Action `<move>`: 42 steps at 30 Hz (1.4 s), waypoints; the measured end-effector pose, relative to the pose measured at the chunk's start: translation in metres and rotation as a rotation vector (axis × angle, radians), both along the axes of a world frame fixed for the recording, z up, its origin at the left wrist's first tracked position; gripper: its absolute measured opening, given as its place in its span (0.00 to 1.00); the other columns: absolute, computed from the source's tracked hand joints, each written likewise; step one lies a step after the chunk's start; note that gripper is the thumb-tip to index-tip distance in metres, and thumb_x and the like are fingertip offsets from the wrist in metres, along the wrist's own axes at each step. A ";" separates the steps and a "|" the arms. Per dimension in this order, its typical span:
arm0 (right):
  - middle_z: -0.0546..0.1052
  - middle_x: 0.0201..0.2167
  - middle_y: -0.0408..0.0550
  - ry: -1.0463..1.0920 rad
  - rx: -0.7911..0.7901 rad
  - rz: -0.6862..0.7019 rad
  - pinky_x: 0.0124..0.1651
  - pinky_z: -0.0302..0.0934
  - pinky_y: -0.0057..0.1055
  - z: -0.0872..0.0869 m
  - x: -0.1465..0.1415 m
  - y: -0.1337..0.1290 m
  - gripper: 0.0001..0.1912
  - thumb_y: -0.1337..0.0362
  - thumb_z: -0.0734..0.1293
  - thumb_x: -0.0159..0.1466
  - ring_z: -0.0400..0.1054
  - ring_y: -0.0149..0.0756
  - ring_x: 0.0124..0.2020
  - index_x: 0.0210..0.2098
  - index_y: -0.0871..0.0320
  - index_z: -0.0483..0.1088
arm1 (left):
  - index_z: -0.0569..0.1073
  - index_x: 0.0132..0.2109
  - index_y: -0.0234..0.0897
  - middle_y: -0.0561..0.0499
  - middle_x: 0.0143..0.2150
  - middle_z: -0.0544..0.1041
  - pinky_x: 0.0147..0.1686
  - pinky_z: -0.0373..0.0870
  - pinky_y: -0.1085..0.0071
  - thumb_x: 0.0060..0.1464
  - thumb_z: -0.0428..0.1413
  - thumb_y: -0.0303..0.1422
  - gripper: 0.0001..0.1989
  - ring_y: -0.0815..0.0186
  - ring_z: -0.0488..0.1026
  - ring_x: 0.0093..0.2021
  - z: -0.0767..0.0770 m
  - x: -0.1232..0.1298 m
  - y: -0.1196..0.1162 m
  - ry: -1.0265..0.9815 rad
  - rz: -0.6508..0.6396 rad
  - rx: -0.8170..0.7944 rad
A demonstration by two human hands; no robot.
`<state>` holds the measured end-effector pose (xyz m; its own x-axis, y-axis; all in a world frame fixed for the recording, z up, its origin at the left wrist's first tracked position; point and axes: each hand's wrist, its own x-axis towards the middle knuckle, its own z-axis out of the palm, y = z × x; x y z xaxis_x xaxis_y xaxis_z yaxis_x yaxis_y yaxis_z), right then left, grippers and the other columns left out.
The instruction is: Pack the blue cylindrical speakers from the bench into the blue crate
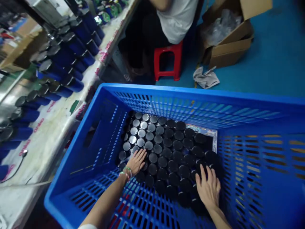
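Note:
Many round, dark-topped cylinders (pixel 167 153) stand packed side by side on the floor of a large blue plastic crate (pixel 181 92). My left hand (pixel 137 161) lies over the cylinders near the crate's left part, fingers stretched out, bracelets on the wrist. Over the right end of the pack, my right hand (pixel 209 187) is spread with its fingertips on or just above the dark tops. Neither hand grips anything. Whether the palms press on the tops is hard to tell.
On the left, a workbench (pixel 59 127) holds rows of blue cylinders with dark tops (pixel 69 54) and a cable (pixel 17 168). Beyond the crate, a person (pixel 177 19) sits on a red stool (pixel 168 58). A cardboard box (pixel 228 47) and crumpled paper (pixel 206 78) lie on the floor.

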<state>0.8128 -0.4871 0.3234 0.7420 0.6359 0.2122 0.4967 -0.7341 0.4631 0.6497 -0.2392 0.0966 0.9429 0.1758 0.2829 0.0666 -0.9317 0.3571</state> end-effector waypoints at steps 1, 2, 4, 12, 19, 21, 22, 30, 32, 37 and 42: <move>0.55 0.60 0.57 0.000 -0.015 -0.019 0.60 0.42 0.48 -0.006 -0.003 0.001 0.33 0.53 0.42 0.68 0.44 0.49 0.62 0.58 0.69 0.62 | 0.54 0.65 0.30 0.46 0.67 0.39 0.62 0.44 0.58 0.61 0.42 0.38 0.28 0.58 0.36 0.66 -0.012 -0.002 0.005 0.028 0.061 0.004; 0.53 0.61 0.57 -0.007 -0.026 -0.044 0.60 0.41 0.48 -0.011 -0.005 0.003 0.34 0.53 0.41 0.68 0.41 0.50 0.63 0.58 0.70 0.61 | 0.55 0.64 0.30 0.46 0.67 0.39 0.62 0.44 0.58 0.61 0.43 0.39 0.28 0.58 0.36 0.67 -0.022 -0.002 0.009 0.048 0.104 0.005; 0.49 0.62 0.58 -0.032 -0.036 -0.101 0.61 0.40 0.49 -0.021 -0.008 0.009 0.36 0.52 0.39 0.68 0.39 0.52 0.64 0.60 0.71 0.58 | 0.55 0.64 0.31 0.46 0.67 0.39 0.62 0.44 0.58 0.61 0.44 0.39 0.28 0.59 0.36 0.67 -0.038 -0.003 0.013 0.064 0.140 -0.001; 0.44 0.62 0.70 -0.042 -0.062 -0.174 0.60 0.41 0.51 -0.046 -0.024 0.030 0.43 0.48 0.37 0.66 0.38 0.57 0.63 0.60 0.82 0.52 | 0.55 0.65 0.34 0.47 0.67 0.39 0.62 0.42 0.58 0.61 0.44 0.39 0.28 0.59 0.36 0.67 -0.075 -0.040 0.047 0.083 0.145 -0.029; 0.41 0.65 0.50 0.275 -0.459 0.359 0.62 0.41 0.46 -0.058 -0.059 0.063 0.31 0.51 0.54 0.65 0.35 0.44 0.65 0.63 0.58 0.54 | 0.54 0.65 0.38 0.43 0.67 0.40 0.58 0.44 0.47 0.55 0.50 0.49 0.35 0.50 0.38 0.66 -0.092 -0.065 0.064 0.169 0.090 -0.066; 0.40 0.65 0.50 0.390 -0.562 0.495 0.61 0.44 0.44 -0.078 -0.077 0.074 0.40 0.49 0.65 0.56 0.33 0.45 0.66 0.64 0.55 0.53 | 0.53 0.65 0.38 0.44 0.67 0.39 0.59 0.44 0.48 0.53 0.53 0.47 0.37 0.51 0.37 0.66 -0.087 -0.066 0.069 0.174 0.052 -0.062; 0.40 0.65 0.51 0.411 -0.580 0.511 0.61 0.45 0.44 -0.090 -0.087 0.079 0.45 0.49 0.70 0.51 0.32 0.47 0.66 0.63 0.55 0.53 | 0.52 0.66 0.37 0.43 0.67 0.37 0.59 0.43 0.49 0.53 0.53 0.47 0.38 0.51 0.36 0.66 -0.083 -0.065 0.070 0.161 0.023 -0.064; 0.36 0.65 0.50 0.493 -0.602 0.541 0.62 0.46 0.42 -0.127 -0.110 0.107 0.47 0.53 0.72 0.49 0.28 0.48 0.66 0.64 0.56 0.51 | 0.46 0.66 0.26 0.44 0.67 0.31 0.64 0.33 0.58 0.42 0.56 0.57 0.55 0.58 0.26 0.66 -0.086 -0.049 0.049 0.073 -0.437 0.010; 0.36 0.65 0.50 0.453 -0.626 0.537 0.62 0.44 0.44 -0.112 -0.096 0.102 0.46 0.54 0.71 0.50 0.28 0.46 0.66 0.64 0.56 0.50 | 0.45 0.67 0.29 0.46 0.67 0.34 0.64 0.33 0.60 0.41 0.60 0.51 0.54 0.61 0.28 0.67 -0.093 -0.054 0.060 0.100 -0.473 0.011; 0.35 0.65 0.58 0.316 -0.534 0.314 0.62 0.40 0.49 -0.094 -0.074 0.084 0.48 0.47 0.70 0.50 0.29 0.49 0.66 0.63 0.60 0.52 | 0.45 0.67 0.28 0.45 0.67 0.34 0.64 0.32 0.62 0.49 0.53 0.54 0.49 0.61 0.30 0.67 -0.074 -0.054 0.092 0.018 -0.553 -0.019; 0.33 0.64 0.62 0.323 -0.463 0.164 0.64 0.38 0.44 -0.131 -0.096 0.097 0.49 0.44 0.67 0.52 0.27 0.50 0.65 0.63 0.67 0.52 | 0.46 0.67 0.30 0.46 0.67 0.32 0.64 0.34 0.57 0.54 0.42 0.57 0.43 0.59 0.28 0.67 -0.045 -0.022 0.054 -0.051 -0.353 -0.059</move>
<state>0.7165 -0.3900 0.1925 0.6071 0.7205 -0.3353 0.7558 -0.3932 0.5236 0.6274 -0.1848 0.0519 0.9334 -0.1408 0.3302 -0.2748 -0.8719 0.4053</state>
